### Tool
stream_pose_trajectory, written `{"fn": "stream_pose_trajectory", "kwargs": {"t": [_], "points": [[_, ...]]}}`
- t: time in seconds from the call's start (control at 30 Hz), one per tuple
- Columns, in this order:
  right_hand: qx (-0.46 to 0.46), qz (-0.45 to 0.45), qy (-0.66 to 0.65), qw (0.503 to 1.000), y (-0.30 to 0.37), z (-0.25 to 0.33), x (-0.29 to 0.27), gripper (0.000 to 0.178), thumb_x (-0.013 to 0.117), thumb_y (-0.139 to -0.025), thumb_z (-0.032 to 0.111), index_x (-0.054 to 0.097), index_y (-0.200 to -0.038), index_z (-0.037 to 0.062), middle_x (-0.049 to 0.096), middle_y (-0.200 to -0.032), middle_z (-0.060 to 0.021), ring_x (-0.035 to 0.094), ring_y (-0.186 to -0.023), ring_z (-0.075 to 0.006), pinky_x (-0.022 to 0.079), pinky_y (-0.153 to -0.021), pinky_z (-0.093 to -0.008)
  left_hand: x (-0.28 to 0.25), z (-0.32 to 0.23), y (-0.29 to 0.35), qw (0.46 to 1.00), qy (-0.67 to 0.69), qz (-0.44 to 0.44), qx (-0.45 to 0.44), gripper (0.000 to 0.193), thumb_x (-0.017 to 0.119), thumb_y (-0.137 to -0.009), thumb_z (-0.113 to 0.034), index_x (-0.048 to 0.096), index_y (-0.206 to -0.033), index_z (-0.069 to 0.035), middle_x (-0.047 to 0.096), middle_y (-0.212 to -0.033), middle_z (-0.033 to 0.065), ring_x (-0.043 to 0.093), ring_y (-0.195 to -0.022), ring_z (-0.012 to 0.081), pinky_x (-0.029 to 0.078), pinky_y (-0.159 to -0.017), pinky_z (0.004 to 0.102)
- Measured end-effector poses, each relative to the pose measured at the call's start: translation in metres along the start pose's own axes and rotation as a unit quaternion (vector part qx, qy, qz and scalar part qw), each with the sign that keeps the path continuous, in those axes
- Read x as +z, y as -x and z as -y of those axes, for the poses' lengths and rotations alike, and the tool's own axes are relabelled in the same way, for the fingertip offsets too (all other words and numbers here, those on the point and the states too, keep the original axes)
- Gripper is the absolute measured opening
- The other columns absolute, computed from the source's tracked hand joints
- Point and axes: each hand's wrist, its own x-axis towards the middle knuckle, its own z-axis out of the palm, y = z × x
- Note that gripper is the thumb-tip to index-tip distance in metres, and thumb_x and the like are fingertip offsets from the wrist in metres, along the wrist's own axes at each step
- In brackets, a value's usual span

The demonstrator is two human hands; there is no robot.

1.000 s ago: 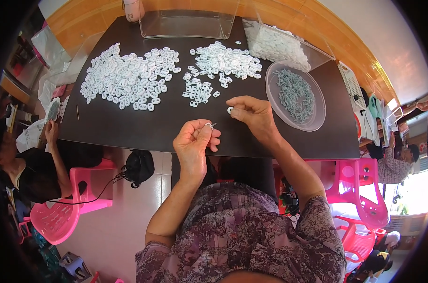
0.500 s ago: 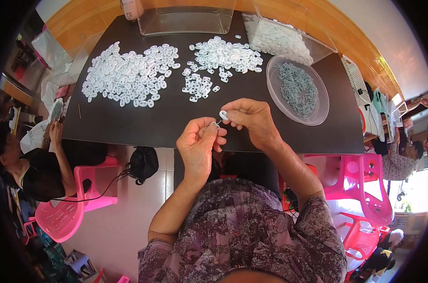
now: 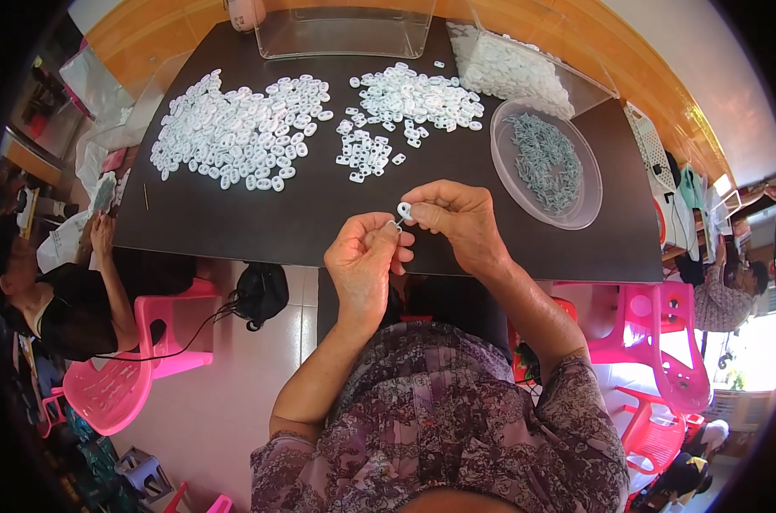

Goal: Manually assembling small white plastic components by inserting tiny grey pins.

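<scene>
Pile of pieces (image 3: 234,132) at left on table (image 3: 277,224), second pile (image 3: 418,96) at centre, cluster (image 3: 364,154) before it, small parts (image 3: 546,167) in dish (image 3: 590,192) at right, bin (image 3: 589,92) behind dish.

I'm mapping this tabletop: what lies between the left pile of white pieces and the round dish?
In the head view, a middle heap and a smaller cluster, both of white pieces, lie between the left pile and the round dish.

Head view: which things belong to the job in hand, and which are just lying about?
Seemingly part of it:
white piece in the right hand
small white part in the left hand
loose white pieces
round tray of grey pins

Seemingly just lying about:
thin stick
black bag
pink container
</scene>
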Motion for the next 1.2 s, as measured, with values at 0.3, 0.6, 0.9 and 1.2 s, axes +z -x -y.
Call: {"fn": "stream_pose_trajectory", "kwargs": {"t": [0.3,0.6,0.9,1.2], "points": [[-0.015,0.004,0.023,1.000,0.000,-0.003,0.003,0.013,0.062,-0.083,0.001,0.065,-0.095,-0.0033,0.066,-0.082,-0.0053,0.059,-0.075,-0.0079,0.047,-0.067,-0.0213,-0.001,0.000,0.000,1.000,-0.003,-0.005,0.007,0.010,0.054,-0.089,-0.004,0.057,-0.095,0.004,0.064,-0.076,0.0087,0.057,-0.056,0.0080,0.044,-0.046,0.0184],[-0.073,-0.025,0.122,0.990,0.007,-0.003,0.010,0.010,0.063,-0.082,0.000,0.066,-0.091,-0.0020,0.064,-0.081,-0.0030,0.057,-0.076,-0.0067,0.047,-0.068,-0.0218,0.000,0.002,0.001,1.000,-0.008,0.003,0.024,0.012,0.054,-0.089,-0.005,0.057,-0.096,0.005,0.064,-0.076,0.0114,0.059,-0.059,0.0121,0.046,-0.048,0.0221],[-0.121,-0.009,0.183,0.976,0.009,-0.003,0.010,0.012,0.059,-0.082,-0.003,0.066,-0.092,-0.0015,0.061,-0.081,-0.0048,0.058,-0.075,-0.0098,0.047,-0.067,-0.0238,-0.001,0.013,0.000,0.997,0.026,0.022,0.062,0.021,0.055,-0.091,-0.007,0.055,-0.107,0.006,0.064,-0.080,0.0110,0.060,-0.063,0.0133,0.047,-0.051,0.0231],[-0.181,-0.039,0.215,0.959,0.012,-0.001,0.015,0.019,0.061,-0.073,-0.001,0.065,-0.092,0.0027,0.058,-0.075,-0.0066,0.053,-0.071,-0.0203,0.044,-0.066,-0.0321,0.002,0.015,-0.003,0.994,0.075,0.029,0.073,0.022,0.053,-0.091,-0.003,0.055,-0.111,0.007,0.063,-0.082,0.0090,0.059,-0.066,0.0108,0.048,-0.057,0.0210]]}}
